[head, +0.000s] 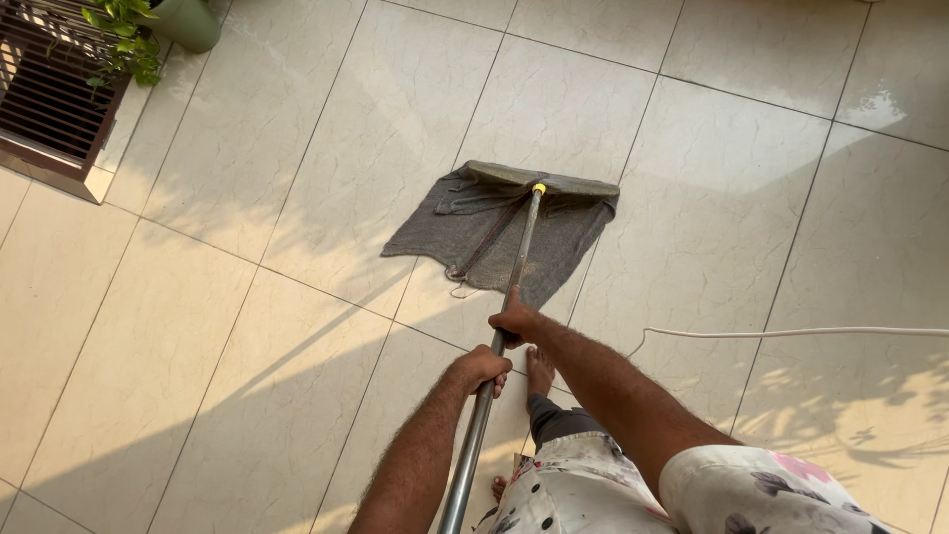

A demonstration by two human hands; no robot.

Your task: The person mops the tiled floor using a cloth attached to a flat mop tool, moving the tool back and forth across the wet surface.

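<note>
Both forearms extend from the bottom of the frame toward the centre, bare and slightly bent. The right hand (514, 321) sits further up the mop handle (499, 356), just below frame centre; the left hand (481, 368) sits lower on the same handle, just beside and beneath the right. Both hands are closed fully around the metal handle, fingers wrapped over it, no gap visible.

The handle runs diagonally from the bottom centre up to a yellow fitting at the mop head (542, 183), which lies above centre. A grey cloth (465, 232) is draped over the head and spreads flat on the floor to the lower left of it, touching the tiles.

The floor (297, 148) is large pale glossy tiles, with long shadows across the lower half. A bare foot (540, 371) stands on the tiles just right of the handle, below the right hand. A white cord (791, 332) runs along the floor from the right edge toward the centre, ending near the right forearm. At the upper left stand a brown slatted grille (49, 99), a green pot (188, 22) and leafy stems (124, 40), well apart from the mop.
</note>
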